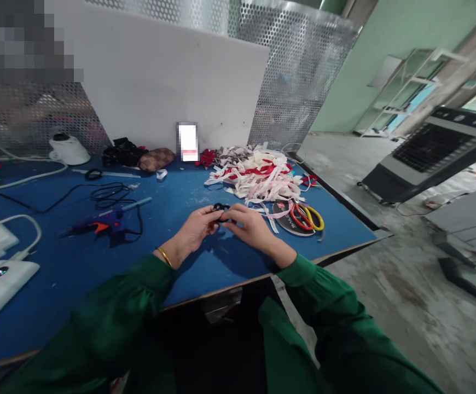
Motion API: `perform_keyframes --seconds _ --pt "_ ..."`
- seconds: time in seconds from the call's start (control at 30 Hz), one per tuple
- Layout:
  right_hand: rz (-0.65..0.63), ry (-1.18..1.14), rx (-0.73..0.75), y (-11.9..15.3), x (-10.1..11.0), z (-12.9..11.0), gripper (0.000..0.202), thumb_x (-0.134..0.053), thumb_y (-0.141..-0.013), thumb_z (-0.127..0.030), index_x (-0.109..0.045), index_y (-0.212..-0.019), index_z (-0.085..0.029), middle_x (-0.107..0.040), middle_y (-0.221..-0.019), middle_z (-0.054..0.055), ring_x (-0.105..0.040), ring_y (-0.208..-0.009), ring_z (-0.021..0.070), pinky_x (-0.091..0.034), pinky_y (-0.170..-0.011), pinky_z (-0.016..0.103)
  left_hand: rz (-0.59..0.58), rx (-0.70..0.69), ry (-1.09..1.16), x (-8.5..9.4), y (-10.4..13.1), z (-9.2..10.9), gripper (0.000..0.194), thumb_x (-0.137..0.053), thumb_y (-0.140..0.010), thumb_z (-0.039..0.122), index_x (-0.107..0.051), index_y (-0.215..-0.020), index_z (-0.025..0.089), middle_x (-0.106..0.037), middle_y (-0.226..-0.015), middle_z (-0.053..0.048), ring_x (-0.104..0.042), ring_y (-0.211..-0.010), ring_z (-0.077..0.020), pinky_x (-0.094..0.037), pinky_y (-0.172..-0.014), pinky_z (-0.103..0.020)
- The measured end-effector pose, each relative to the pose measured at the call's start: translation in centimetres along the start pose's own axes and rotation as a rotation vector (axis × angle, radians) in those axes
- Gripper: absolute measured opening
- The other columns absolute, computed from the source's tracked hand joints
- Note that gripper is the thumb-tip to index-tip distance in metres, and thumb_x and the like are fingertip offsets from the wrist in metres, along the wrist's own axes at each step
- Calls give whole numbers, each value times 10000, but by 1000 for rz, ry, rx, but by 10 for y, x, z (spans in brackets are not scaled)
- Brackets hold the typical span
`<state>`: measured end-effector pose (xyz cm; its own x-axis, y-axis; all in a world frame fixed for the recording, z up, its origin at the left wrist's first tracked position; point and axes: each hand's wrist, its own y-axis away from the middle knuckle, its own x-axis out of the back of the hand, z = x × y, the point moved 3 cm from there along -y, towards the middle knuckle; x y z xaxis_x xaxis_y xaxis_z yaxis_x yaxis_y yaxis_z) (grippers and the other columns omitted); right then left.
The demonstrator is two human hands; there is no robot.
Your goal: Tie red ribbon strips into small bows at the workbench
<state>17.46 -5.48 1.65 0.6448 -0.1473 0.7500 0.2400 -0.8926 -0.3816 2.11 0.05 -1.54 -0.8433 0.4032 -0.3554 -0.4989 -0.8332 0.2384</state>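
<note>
In the middle of the blue table, my left hand (197,227) and my right hand (248,224) meet at the fingertips. Between them they pinch a small black looped piece (220,207), perhaps a hair tie or ribbon; the fingers cover part of it. Both hands are closed on it, just above the tabletop (172,191). To the right lie scissors (318,218) with red and yellow handles, on a round dark disc (289,223). A blue glue gun (109,221) with an orange trigger rests at the left.
A heap of white, pink and red ribbon strips (262,175) covers the back right. Along the back stand a lit phone (189,143), a checkered pouch (157,160) and a black bundle (121,153). White devices (8,284) and cables occupy the left. An air cooler (430,148) stands beyond.
</note>
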Motion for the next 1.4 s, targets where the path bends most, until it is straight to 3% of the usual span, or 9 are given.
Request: perform_keyframes --seconds 0.1,0.17,0.3,0.57,0.83,0.93,1.0,1.17,1.4 --pt "89 329 -264 -5 21 33 253 -475 -943 -338 -698 -978 -223 -652 -1022 92 -608 -909 205 -424 -761 280 95 30 37 5 0 1 332 -810 -640 331 -601 -821 147 -612 -755 -9 -498 -482 -49 -302 -393 -167" --pt "-9 578 -450 -8 35 60 229 -502 -913 -281 -713 -914 -193 -668 -977 112 -618 -891 221 -405 -713 279 112 47 58 6 0 3 335 -803 -650 334 -595 -834 147 -611 -760 -7 -503 -486 -48 -311 -393 -165" --pt "-161 731 -489 -13 39 86 218 -500 -886 -224 -703 -948 -176 -688 -1015 114 -626 -911 208 -387 -684 262 97 73 72 4 3 3 326 -800 -640 302 -589 -831 145 -604 -744 -1 -493 -473 -44 -307 -386 -163" --pt "-186 736 -463 -12 28 86 248 -446 -906 -205 -663 -1000 -129 -688 -1052 164 -642 -912 223 -394 -682 275 108 75 95 4 3 2 318 -794 -630 295 -589 -822 145 -609 -728 3 -496 -467 -45 -305 -388 -163" --pt "168 723 -595 -4 55 79 270 -409 -941 -277 -596 -1084 -146 -704 -924 146 -635 -831 251 -362 -663 297 114 76 91 7 1 0 308 -790 -647 289 -593 -833 143 -609 -737 1 -506 -478 -45 -313 -396 -162" --pt "330 594 -530 -4 64 69 256 -422 -924 -254 -600 -1085 -166 -703 -981 136 -633 -887 256 -383 -713 311 119 57 93 7 1 1 313 -789 -653 287 -589 -843 141 -606 -754 1 -502 -481 -40 -316 -401 -159" --pt "382 358 -416 -7 63 55 220 -459 -907 -278 -603 -1052 -198 -702 -974 99 -632 -869 231 -409 -734 307 107 26 90 6 2 4 325 -800 -654 294 -592 -853 143 -606 -772 0 -504 -495 -38 -324 -411 -160" --pt "0 -504 -149 -28 31 15 137 -561 -842 -333 -565 -921 -222 -664 -756 -2 -563 -574 128 -448 -574 262 -8 -53 -16 -2 3 14 389 -793 -686 387 -655 -957 145 -646 -911 -45 -533 -568 -46 -349 -456 -171" --pt "-149 -736 -120 -62 2 17 186 -643 -786 -322 -563 -897 -195 -563 -616 -61 -528 -519 88 -412 -520 214 21 -106 -335 5 -11 27 389 -785 -666 426 -670 -922 156 -638 -781 -12 -533 -560 -76 -319 -460 -199"
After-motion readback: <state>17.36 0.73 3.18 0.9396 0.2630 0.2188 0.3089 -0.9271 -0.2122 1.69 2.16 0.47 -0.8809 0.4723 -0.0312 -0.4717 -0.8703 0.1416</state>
